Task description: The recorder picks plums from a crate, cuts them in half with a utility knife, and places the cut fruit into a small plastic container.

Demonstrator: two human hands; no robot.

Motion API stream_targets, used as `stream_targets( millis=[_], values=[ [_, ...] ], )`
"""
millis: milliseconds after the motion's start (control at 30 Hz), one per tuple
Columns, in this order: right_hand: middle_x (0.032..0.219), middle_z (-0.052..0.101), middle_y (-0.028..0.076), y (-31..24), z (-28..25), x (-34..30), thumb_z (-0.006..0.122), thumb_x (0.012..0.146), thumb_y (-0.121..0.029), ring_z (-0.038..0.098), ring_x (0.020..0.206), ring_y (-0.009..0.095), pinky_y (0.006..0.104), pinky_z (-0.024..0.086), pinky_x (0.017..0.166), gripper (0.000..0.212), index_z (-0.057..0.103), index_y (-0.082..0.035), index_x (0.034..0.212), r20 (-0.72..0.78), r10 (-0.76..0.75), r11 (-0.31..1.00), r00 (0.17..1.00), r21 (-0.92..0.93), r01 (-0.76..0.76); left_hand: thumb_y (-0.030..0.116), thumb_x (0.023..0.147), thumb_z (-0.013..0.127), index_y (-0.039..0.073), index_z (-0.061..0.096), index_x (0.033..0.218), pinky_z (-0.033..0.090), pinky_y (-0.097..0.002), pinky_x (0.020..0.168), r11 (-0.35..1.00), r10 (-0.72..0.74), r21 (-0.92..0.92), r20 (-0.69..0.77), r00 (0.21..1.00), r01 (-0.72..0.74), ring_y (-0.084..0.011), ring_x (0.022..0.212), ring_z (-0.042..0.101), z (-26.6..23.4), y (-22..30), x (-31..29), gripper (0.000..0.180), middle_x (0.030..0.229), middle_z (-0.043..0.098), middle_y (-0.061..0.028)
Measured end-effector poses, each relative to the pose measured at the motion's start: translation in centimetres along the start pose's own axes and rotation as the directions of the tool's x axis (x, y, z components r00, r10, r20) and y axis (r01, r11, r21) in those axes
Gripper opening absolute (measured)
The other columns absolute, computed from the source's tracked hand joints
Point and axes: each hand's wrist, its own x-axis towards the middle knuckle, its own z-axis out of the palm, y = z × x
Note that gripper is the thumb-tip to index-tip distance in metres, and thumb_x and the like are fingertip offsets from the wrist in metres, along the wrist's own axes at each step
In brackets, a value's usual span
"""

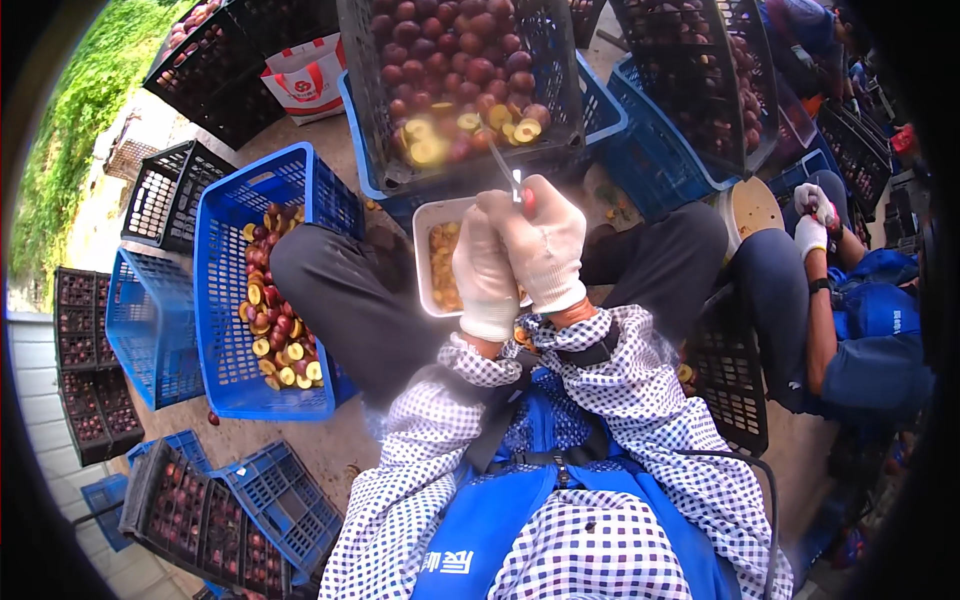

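Observation:
Both my hands wear white knit gloves and meet in front of me, above a white tub (pixel 424 285) holding small yellowish-brown pieces, perhaps pits. My right hand (pixel 548 245) is closed round a small knife (pixel 503 165) with a red handle, its blade pointing up and forward. Pressed against it, my left hand (pixel 487 275) is curled closed; whatever its fingers hold is hidden. Just ahead stands a black crate (pixel 357 90) of dark red plums (pixel 450 55), with several cut yellow halves (pixel 527 130) at its near end. Left of my knee, a blue crate (pixel 222 300) holds halved plums (pixel 270 320).
Blue crates (pixel 160 330) and black crates (pixel 180 505) stand along the left, some full of plums. More plum crates (pixel 690 80) rise at the far right. A red-and-white bag (pixel 305 80) sits far left. At right another person (pixel 860 310) sits close by, with gloved hands.

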Motion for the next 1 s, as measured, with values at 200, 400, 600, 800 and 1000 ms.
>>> stream_targets(
  millis=[200,400,600,800,1000],
  values=[
    [0.065,0.056,0.01,1.0,-1.1,1.3,0.075,0.082,-0.012,0.051,0.055,0.016,0.0321,0.044,0.055,0.02,0.059,-0.003,0.074,0.2,-0.486,0.809,0.851,-0.264,0.525,0.036,0.103,0.054,0.009,0.059,0.113,0.049,-0.0278,0.075,0.772,-0.319,-0.5,0.229,0.919,0.393,-0.0099,0.085,0.057,-0.1,-0.2,0.4,0.028,0.098,0.06,-0.0034],
    [0.069,0.061,0.001,-0.2,-3.6,3.5,0.069,0.089,-0.007,0.057,0.063,0.009,0.024,0.043,0.056,0.011,0.063,-0.006,0.08,0.168,0.279,0.864,0.945,0.385,-0.324,0.054,0.102,0.037,0.009,0.059,0.126,0.031,-0.0227,0.04,0.347,-0.463,-0.428,0.696,0.549,0.835,-0.0083,0.043,0.039,-1.4,-0.2,1.1,0.056,0.07,0.055,-0.0049],
    [0.071,0.065,0.007,4.6,-6.9,4.3,0.069,0.093,-0.022,0.063,0.065,0.015,0.0265,0.05,0.059,0.021,0.063,-0.005,0.083,0.139,0.498,0.725,0.856,0.474,-0.499,0.06,0.101,0.039,0.005,0.06,0.125,0.031,-0.0238,0.04,0.484,-0.534,-0.409,0.562,0.632,0.773,-0.0091,0.041,0.037,-2.0,-2.3,0.3,0.064,0.071,0.059,-0.005],
    [0.077,0.064,0.003,-1.8,4.7,6.7,0.07,0.093,-0.039,0.061,0.064,0.011,0.029,0.05,0.054,0.035,0.065,-0.005,0.092,0.211,0.255,0.885,0.944,0.343,-0.316,0.058,0.098,0.049,0.008,0.066,0.11,0.038,-0.0266,0.042,0.47,-0.759,-0.415,0.26,0.597,0.779,-0.0129,0.05,0.05,-0.1,-9.4,0.4,0.055,0.077,0.063,-0.0036],
    [0.071,0.062,0.007,-7.2,8.4,5.9,0.071,0.093,-0.034,0.062,0.058,0.012,0.0286,0.048,0.051,0.035,0.065,0.0,0.091,0.514,0.112,0.924,0.851,0.261,-0.279,0.043,0.101,0.051,0.007,0.064,0.115,0.046,-0.0285,0.066,0.458,-0.448,-0.66,0.408,0.796,0.596,-0.0137,0.079,0.056,-2.7,-11.2,5.0,0.041,0.093,0.065,-0.0056]
  ],
)
